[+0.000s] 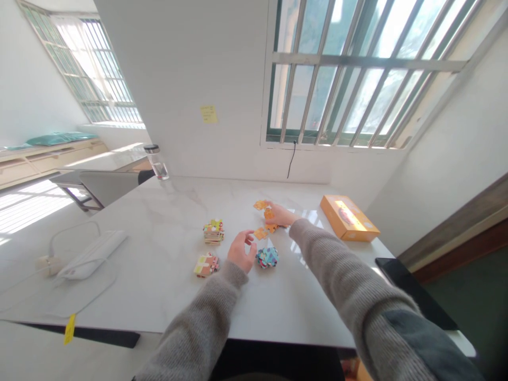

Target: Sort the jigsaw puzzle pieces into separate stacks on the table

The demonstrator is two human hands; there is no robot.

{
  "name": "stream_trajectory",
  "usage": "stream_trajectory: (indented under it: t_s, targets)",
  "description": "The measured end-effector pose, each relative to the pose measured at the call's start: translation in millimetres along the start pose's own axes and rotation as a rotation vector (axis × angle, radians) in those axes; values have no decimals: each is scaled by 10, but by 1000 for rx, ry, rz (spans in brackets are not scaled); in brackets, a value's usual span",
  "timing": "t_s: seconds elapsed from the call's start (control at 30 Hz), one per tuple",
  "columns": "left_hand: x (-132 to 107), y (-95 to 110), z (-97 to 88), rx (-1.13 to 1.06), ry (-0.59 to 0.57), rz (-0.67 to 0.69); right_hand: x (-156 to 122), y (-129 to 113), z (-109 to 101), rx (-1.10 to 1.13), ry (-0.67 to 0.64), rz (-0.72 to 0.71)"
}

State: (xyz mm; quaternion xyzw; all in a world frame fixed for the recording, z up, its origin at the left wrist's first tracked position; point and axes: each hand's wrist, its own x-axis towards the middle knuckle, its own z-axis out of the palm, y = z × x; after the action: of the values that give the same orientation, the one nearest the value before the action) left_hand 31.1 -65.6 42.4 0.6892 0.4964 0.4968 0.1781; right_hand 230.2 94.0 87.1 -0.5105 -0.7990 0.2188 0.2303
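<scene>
My right hand [281, 215] reaches over a loose group of orange puzzle pieces, its fingers closed on one orange puzzle piece [269, 213]. Just beyond it lies another orange piece [260, 204], and more orange pieces [271, 228] show under the hand. My left hand [241, 252] is open, thumb and fingers curved apart with nothing between them. Close to its fingertips is a flat orange piece [260, 233]. Right of the left hand sits a pile of blue puzzle pieces [267, 257]. To its left stand a yellow-green stack [214, 232] and a pink-brown stack [207, 264] of pieces.
An orange box [348, 218] lies at the right of the white table [159, 254], with a black flat object [416, 293] nearer the edge. At left are a white power strip [93, 255] with cables and a glass bottle [157, 163]. A wall stands behind.
</scene>
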Motion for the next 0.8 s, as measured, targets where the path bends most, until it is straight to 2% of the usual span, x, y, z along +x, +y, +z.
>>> stream_trajectory:
  t_s: [0.2, 0.4, 0.5, 0.6, 0.7, 0.8]
  targets:
    - [16, -70, 21, 24, -23, 10, -206, -202, 38, -14, -104, -69]
    - [47, -69, 30, -46, -11, -25, -374, -403, -58, 37, -36, -100]
    - [55, -10, 32, -207, -27, -22, -541, -584, -163, 135, -9, -136]
    - [55, 11, 35, -356, -60, -49, -792, -785, -222, 370, -66, -184]
    - [53, -25, 44, -374, -119, -57, -1029, -906, -189, 465, -142, -185]
    - [54, -49, 60, -322, -178, -28, -1172, -929, -89, 451, -82, -179]
